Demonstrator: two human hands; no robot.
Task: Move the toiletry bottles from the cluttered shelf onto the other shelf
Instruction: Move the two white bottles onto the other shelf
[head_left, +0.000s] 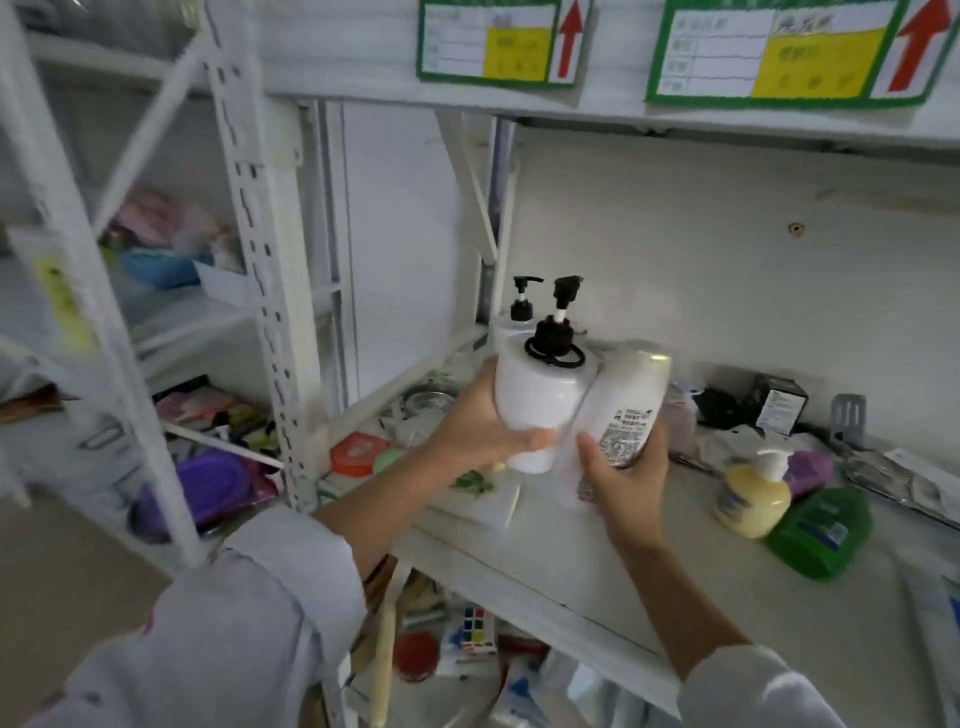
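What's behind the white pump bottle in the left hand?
Another white pump bottle stands behind the held white pump bottle; only its black pump and shoulder show, the body is covered.

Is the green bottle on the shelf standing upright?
No, the green bottle lies tipped on its side on the shelf, beside the upright yellow pump bottle.

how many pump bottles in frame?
4. White one in the left hand at; another white one standing behind it on the shelf; yellow one on the shelf, right; green one lying beside it. Clutter may hide more.
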